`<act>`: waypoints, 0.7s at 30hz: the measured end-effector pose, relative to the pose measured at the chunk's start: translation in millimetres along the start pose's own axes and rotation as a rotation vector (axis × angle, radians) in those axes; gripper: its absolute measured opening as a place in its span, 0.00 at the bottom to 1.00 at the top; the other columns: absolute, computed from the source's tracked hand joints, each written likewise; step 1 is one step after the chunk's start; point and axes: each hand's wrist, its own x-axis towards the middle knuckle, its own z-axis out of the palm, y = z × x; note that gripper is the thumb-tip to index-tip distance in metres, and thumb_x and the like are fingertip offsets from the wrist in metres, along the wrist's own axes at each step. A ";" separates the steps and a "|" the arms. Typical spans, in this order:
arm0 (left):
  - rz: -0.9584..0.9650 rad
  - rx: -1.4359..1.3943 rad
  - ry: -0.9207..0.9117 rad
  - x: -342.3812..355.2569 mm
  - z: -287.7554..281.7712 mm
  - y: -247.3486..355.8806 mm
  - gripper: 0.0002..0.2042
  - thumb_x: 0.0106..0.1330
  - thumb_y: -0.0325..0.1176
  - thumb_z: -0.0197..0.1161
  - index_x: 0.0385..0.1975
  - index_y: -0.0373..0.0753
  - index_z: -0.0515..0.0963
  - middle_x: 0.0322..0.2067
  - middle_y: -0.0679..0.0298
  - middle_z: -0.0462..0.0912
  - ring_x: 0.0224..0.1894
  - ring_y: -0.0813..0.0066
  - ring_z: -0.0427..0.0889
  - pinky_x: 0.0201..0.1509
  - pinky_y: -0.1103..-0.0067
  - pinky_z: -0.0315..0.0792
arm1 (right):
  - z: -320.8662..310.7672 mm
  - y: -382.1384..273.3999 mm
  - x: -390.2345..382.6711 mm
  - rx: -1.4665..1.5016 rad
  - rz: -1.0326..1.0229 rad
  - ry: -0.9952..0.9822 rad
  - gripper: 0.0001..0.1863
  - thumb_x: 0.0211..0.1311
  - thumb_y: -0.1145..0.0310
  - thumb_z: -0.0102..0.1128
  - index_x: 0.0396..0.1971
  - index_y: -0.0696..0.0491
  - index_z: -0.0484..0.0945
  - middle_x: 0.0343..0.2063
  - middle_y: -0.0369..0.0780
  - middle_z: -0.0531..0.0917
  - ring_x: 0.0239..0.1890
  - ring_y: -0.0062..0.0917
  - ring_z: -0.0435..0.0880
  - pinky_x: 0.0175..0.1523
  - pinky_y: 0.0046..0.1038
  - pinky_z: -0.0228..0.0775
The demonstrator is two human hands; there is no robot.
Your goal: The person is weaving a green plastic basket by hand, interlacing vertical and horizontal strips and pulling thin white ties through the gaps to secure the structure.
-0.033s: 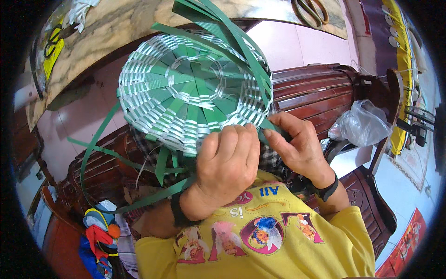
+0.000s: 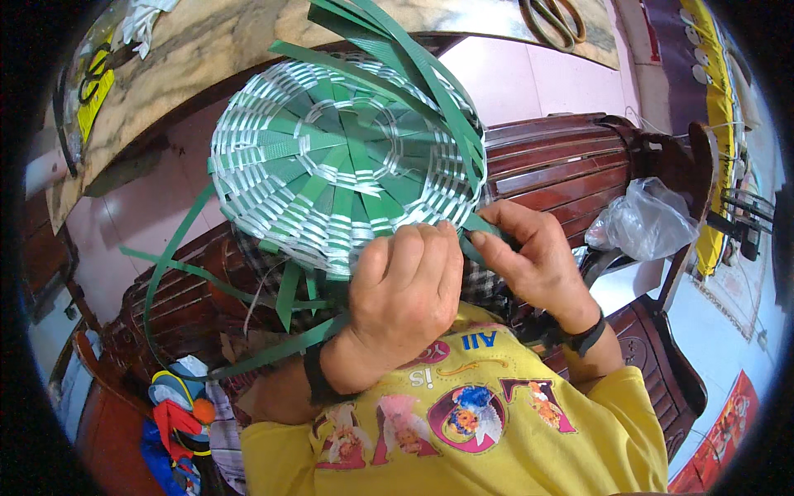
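A round woven basket point(image 2: 281, 165) of green and white plastic strapping rests tilted in my lap, its inside toward me. My left hand point(image 2: 407, 302) closes over the near rim, fingers curled and pressed on the edge; their tips are partly hidden. At the rim's right side, my right hand point(image 2: 533, 260) pinches a short green strap point(image 2: 478, 223) between thumb and forefinger. Several long green straps point(image 2: 413, 66) stick up past the far right rim. Another long green strap point(image 2: 169, 248) loops out on the left and passes behind my left wrist.
A marble-patterned table point(image 2: 248, 37) stands beyond the basket, with scissors point(image 2: 95, 70) at its left. Dark wooden slatted seating point(image 2: 562, 157) surrounds me. A clear plastic bag point(image 2: 641, 219) lies on the right; colourful cloth items point(image 2: 178, 422) sit at lower left.
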 end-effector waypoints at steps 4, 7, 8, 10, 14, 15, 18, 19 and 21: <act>-0.024 -0.011 0.001 -3.0 -1.4 1.0 0.14 0.55 0.31 0.62 0.42 0.35 0.79 0.35 0.63 0.78 0.38 0.67 0.77 0.42 0.71 0.67 | -16.1 -4.1 7.3 0.065 0.090 -0.206 0.09 0.63 0.70 0.60 0.36 0.61 0.77 0.23 0.43 0.77 0.27 0.18 0.71 0.35 0.26 0.69; -0.035 -0.014 0.022 -1.4 1.3 0.0 0.14 0.55 0.31 0.62 0.41 0.35 0.79 0.34 0.63 0.77 0.38 0.67 0.77 0.42 0.72 0.67 | -15.5 -2.6 12.5 -0.010 -0.058 -0.186 0.09 0.63 0.70 0.60 0.36 0.61 0.77 0.23 0.42 0.77 0.26 0.21 0.72 0.34 0.27 0.69; -0.038 -0.019 0.031 -1.3 2.3 -0.4 0.14 0.55 0.31 0.62 0.41 0.36 0.79 0.34 0.63 0.77 0.38 0.67 0.77 0.42 0.72 0.67 | -13.8 -0.9 12.5 -0.011 -0.060 -0.189 0.09 0.63 0.70 0.60 0.36 0.61 0.77 0.23 0.42 0.77 0.26 0.21 0.72 0.34 0.27 0.69; -0.042 -0.016 0.030 1.0 2.5 0.3 0.13 0.55 0.31 0.62 0.41 0.36 0.79 0.34 0.63 0.77 0.38 0.68 0.77 0.41 0.72 0.67 | -9.7 4.9 11.7 -0.021 -0.106 -0.127 0.09 0.62 0.69 0.61 0.34 0.60 0.76 0.23 0.43 0.77 0.24 0.27 0.72 0.33 0.28 0.69; -0.022 -0.005 0.031 1.8 1.4 -2.9 0.13 0.56 0.31 0.62 0.41 0.35 0.79 0.33 0.63 0.77 0.37 0.68 0.77 0.41 0.72 0.67 | -1.9 10.9 9.8 -0.065 -0.192 -0.075 0.10 0.62 0.70 0.62 0.38 0.59 0.73 0.24 0.45 0.77 0.23 0.33 0.74 0.31 0.29 0.69; -0.022 0.000 0.030 2.3 0.4 -2.8 0.13 0.56 0.31 0.62 0.41 0.35 0.79 0.33 0.63 0.77 0.37 0.68 0.77 0.41 0.72 0.67 | 2.4 3.5 8.2 -0.044 -0.158 -0.008 0.12 0.62 0.70 0.62 0.41 0.58 0.71 0.24 0.47 0.77 0.23 0.37 0.76 0.31 0.31 0.69; -0.025 -0.017 0.019 3.8 -0.1 -1.7 0.14 0.55 0.31 0.62 0.41 0.35 0.78 0.33 0.64 0.77 0.36 0.67 0.77 0.40 0.71 0.66 | 15.9 1.1 10.8 -0.092 -0.144 0.128 0.16 0.63 0.71 0.60 0.46 0.56 0.66 0.24 0.50 0.77 0.25 0.44 0.79 0.32 0.35 0.71; -0.038 -0.029 0.026 4.1 0.8 -2.2 0.14 0.54 0.31 0.62 0.41 0.35 0.78 0.33 0.64 0.76 0.37 0.67 0.76 0.40 0.71 0.66 | 19.6 1.4 12.6 -0.161 -0.161 0.194 0.18 0.63 0.72 0.59 0.48 0.55 0.63 0.25 0.51 0.77 0.26 0.48 0.81 0.32 0.37 0.71; -0.056 -0.030 0.036 3.7 -1.0 -1.3 0.15 0.54 0.31 0.62 0.41 0.35 0.78 0.32 0.64 0.76 0.37 0.67 0.76 0.40 0.71 0.66 | 19.1 -11.6 19.2 -0.156 -0.099 0.207 0.15 0.65 0.74 0.55 0.47 0.56 0.63 0.28 0.53 0.78 0.31 0.52 0.80 0.35 0.42 0.72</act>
